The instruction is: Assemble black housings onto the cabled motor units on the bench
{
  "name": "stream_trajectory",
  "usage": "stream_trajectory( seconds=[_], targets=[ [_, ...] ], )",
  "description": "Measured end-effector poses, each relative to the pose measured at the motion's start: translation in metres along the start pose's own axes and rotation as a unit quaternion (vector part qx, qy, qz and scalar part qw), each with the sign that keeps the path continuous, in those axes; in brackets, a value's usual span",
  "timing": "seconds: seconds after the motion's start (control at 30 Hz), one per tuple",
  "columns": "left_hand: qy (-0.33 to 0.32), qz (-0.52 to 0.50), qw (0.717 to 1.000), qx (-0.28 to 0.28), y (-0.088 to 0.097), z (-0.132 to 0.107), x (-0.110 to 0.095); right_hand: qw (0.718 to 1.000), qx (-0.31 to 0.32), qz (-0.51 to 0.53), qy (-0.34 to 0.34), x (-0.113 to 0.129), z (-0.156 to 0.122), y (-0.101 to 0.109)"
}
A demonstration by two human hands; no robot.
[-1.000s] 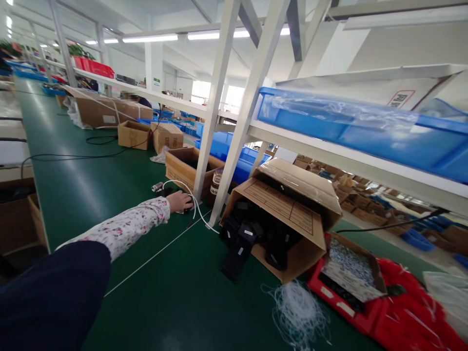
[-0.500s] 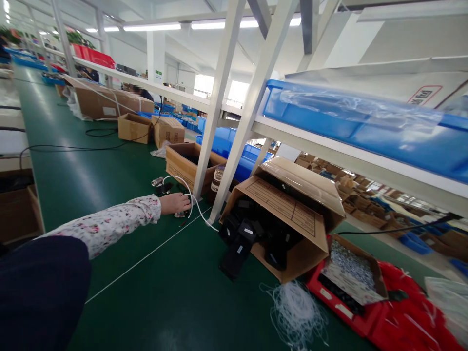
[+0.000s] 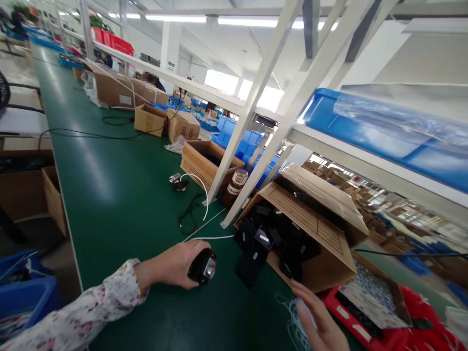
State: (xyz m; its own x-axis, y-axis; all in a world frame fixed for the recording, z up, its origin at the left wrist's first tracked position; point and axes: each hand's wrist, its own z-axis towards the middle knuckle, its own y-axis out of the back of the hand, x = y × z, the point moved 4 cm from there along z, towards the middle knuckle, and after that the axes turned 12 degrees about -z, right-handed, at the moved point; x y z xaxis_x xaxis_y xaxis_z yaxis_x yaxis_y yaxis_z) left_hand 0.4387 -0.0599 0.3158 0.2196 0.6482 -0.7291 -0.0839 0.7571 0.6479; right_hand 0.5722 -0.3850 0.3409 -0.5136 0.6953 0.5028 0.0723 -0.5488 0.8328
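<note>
My left hand [image 3: 183, 263] is closed around a small black lamp [image 3: 205, 267] with a clear, silvery lens, held over the green table. At the lower right, my right hand [image 3: 318, 317] has its fingers stretched apart and holds nothing. It is close to a tangle of thin white strings [image 3: 292, 312]. Between the hands, black items with white labels [image 3: 256, 251] spill from an open carton [image 3: 321, 261] lying on its side. Farther back lie a black cord [image 3: 188, 214], a silver-and-black part [image 3: 178, 182] and a white cable [image 3: 201, 183].
A brown bottle [image 3: 235, 187] stands behind a white post, beside an open carton [image 3: 197, 163]. A red bin [image 3: 351, 312] with a box of small pieces stands at the right. Blue bins [image 3: 387, 131] sit on the shelf [image 3: 351, 158]. Another person sits in the background.
My left hand has come back nearer from beside the post and now holds the black lamp. My right hand has come into view at the lower right. The view has shifted.
</note>
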Motion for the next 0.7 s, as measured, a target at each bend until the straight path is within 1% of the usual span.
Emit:
stream_trajectory(
  seconds=[0.03, 0.1, 0.17, 0.2, 0.23, 0.27, 0.3, 0.4, 0.5, 0.6, 0.7],
  targets=[
    [-0.003, -0.015, 1.0, -0.013, -0.007, -0.001, 0.0, 0.998, 0.022, -0.003, 0.063, 0.026, 0.021, -0.018],
    [0.0, -0.036, 0.999, -0.036, -0.017, -0.002, 0.003, 0.984, 0.044, -0.011, 0.169, 0.077, 0.062, -0.056],
    [-0.003, -0.05, 0.998, -0.038, -0.025, -0.002, 0.008, 0.967, 0.065, -0.034, 0.242, 0.121, 0.098, -0.095],
    [-0.008, -0.052, 0.998, -0.03, -0.028, -0.002, 0.011, 0.959, 0.08, -0.063, 0.264, 0.139, 0.115, -0.115],
    [-0.016, -0.05, 0.998, -0.019, -0.03, -0.003, 0.013, 0.952, 0.096, -0.11, 0.27, 0.153, 0.131, -0.134],
    [-0.025, -0.047, 0.999, -0.011, -0.032, -0.004, 0.016, 0.945, 0.108, -0.158, 0.264, 0.164, 0.147, -0.152],
    [-0.033, -0.041, 0.999, -0.009, -0.033, -0.004, 0.018, 0.942, 0.11, -0.183, 0.259, 0.173, 0.163, -0.168],
    [-0.054, -0.017, 0.998, -0.028, -0.037, -0.003, 0.025, 0.939, 0.099, -0.232, 0.233, 0.189, 0.204, -0.208],
    [-0.077, 0.009, 0.995, -0.058, -0.047, 0.003, 0.036, 0.94, 0.088, -0.27, 0.189, 0.191, 0.235, -0.241],
    [-0.09, 0.046, 0.992, -0.079, -0.057, 0.012, 0.046, 0.944, 0.086, -0.282, 0.146, 0.186, 0.25, -0.265],
    [-0.092, 0.063, 0.991, -0.07, -0.06, 0.015, 0.048, 0.957, 0.085, -0.247, 0.127, 0.178, 0.252, -0.278]
  ],
)
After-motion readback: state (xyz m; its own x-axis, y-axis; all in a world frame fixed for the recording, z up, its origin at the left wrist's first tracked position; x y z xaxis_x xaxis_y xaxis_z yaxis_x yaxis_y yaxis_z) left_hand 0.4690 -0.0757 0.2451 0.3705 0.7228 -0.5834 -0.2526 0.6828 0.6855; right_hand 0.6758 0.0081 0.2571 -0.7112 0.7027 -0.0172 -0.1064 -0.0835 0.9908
